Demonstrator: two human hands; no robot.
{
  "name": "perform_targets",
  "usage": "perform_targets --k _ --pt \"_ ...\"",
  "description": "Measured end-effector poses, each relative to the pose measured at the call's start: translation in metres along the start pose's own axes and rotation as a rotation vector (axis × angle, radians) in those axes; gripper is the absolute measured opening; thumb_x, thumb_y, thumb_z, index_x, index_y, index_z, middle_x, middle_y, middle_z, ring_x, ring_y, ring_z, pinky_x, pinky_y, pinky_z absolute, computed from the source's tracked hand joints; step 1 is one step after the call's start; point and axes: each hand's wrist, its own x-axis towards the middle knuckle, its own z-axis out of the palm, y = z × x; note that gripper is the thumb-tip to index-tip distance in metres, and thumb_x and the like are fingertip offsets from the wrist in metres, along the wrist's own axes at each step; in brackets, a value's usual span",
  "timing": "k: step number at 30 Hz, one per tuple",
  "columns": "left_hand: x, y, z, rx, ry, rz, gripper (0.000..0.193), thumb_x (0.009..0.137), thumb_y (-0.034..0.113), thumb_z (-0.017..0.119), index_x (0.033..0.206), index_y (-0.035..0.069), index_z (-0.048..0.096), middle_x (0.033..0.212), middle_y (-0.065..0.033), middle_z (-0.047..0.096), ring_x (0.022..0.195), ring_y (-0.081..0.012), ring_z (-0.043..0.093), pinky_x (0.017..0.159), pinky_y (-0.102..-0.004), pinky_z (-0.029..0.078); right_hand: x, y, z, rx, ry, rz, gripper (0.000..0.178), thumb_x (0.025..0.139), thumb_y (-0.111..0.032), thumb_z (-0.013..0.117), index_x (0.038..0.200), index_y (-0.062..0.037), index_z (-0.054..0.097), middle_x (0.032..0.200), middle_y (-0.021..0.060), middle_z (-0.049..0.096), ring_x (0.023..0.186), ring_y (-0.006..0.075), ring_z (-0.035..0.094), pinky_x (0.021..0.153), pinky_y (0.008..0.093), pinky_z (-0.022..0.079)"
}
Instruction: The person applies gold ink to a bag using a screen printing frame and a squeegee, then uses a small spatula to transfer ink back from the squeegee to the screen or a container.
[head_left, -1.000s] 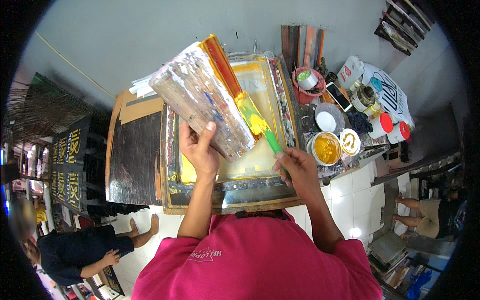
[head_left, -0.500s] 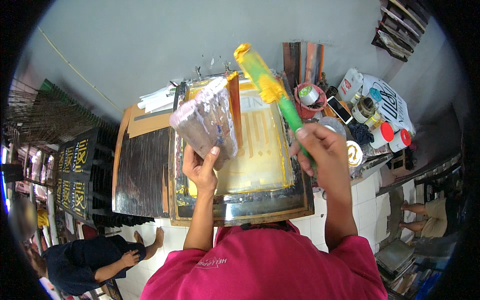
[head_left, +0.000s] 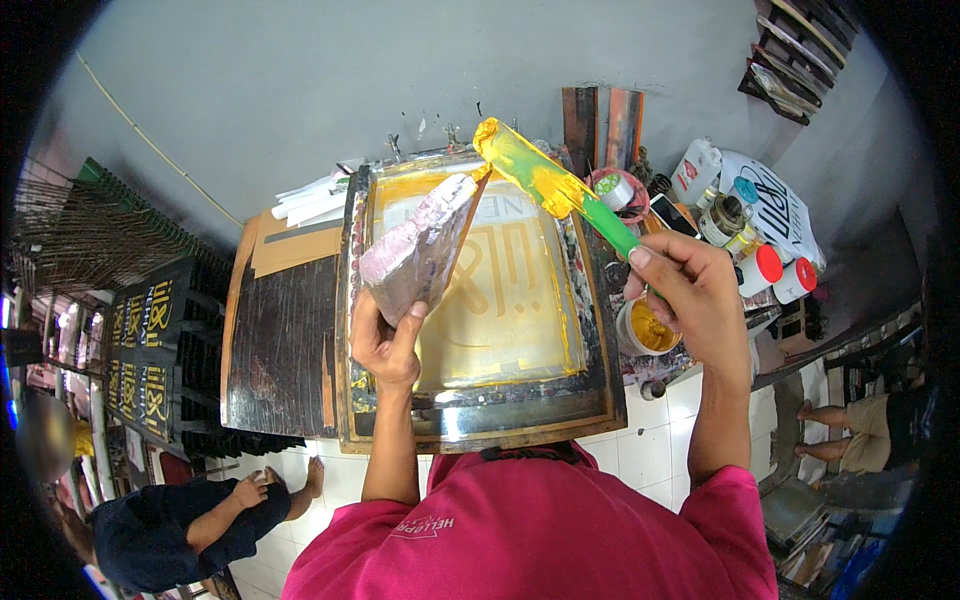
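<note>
My left hand [head_left: 388, 345] grips a paint-crusted squeegee [head_left: 422, 238], tilted over the printing screen. A green spatula [head_left: 612, 224] coated in thick yellow ink is closed in my right hand [head_left: 695, 297]. Its inked end reaches across to the squeegee's yellow-smeared top edge; they appear to meet there. Beneath lies the framed screen [head_left: 490, 352], its mesh showing a lettered design and yellow ink along the borders. A tub of yellow ink [head_left: 652, 328] stands beside my right hand, which partly hides it.
Red-lidded jars [head_left: 762, 266], a phone [head_left: 674, 214] and a pink basin [head_left: 634, 200] crowd the right side. Cardboard [head_left: 290, 250] and papers lie on the dark board [head_left: 280, 345] at left. One person [head_left: 190, 520] sits at lower left; another person's legs [head_left: 850, 432] show at right.
The squeegee has tilted over, its top edge leaning right. My right hand has moved right and the spatula has come down to the squeegee's edge. The ink tub shows more fully.
</note>
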Motion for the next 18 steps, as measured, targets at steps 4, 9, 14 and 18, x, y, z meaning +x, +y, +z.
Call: perform_targets --k 4,9,14,18 --pt "0.002 0.005 0.001 0.041 -0.010 0.035 0.034 0.076 -0.002 0.072 0.109 -0.009 0.063 0.101 -0.0162 0.065 0.089 -0.0227 0.061 0.079 -0.0332 0.048 -0.001 -0.001 -0.005 -0.067 0.011 -0.001 0.021 0.095 -0.018 0.062 0.099 0.0014 0.068 0.069 0.0001 0.064 0.053 0.0016 0.046 0.047 0.0180 0.035" --pt "0.008 0.006 -0.001 0.085 -0.061 0.076 0.030 0.075 -0.002 0.072 0.104 -0.008 0.063 0.100 -0.0156 0.065 0.087 -0.0223 0.059 0.076 -0.0340 0.047 0.001 -0.005 -0.014 -0.158 -0.053 0.004 0.021 0.095 -0.019 0.062 0.099 0.0011 0.068 0.068 0.0005 0.063 0.053 0.0020 0.046 0.047 0.0188 0.034" --pt "0.015 0.012 -0.006 -0.053 0.024 0.010 0.029 0.076 -0.004 0.071 0.104 -0.005 0.062 0.102 -0.0133 0.065 0.090 -0.0205 0.060 0.079 -0.0339 0.048 0.000 -0.003 -0.024 0.094 -0.092 0.043 0.022 0.095 -0.018 0.060 0.101 0.0024 0.067 0.068 0.0045 0.064 0.049 0.0046 0.048 0.043 0.0198 0.034" --pt "0.035 0.017 -0.032 -0.002 -0.055 -0.368 0.033 0.077 -0.009 0.071 0.107 -0.002 0.061 0.100 -0.0109 0.067 0.100 -0.0184 0.063 0.091 -0.0329 0.050 0.005 0.038 -0.028 0.242 -0.049 0.052 0.023 0.095 -0.017 0.058 0.105 0.0034 0.065 0.071 0.0069 0.065 0.048 0.0072 0.050 0.043 0.0203 0.037"
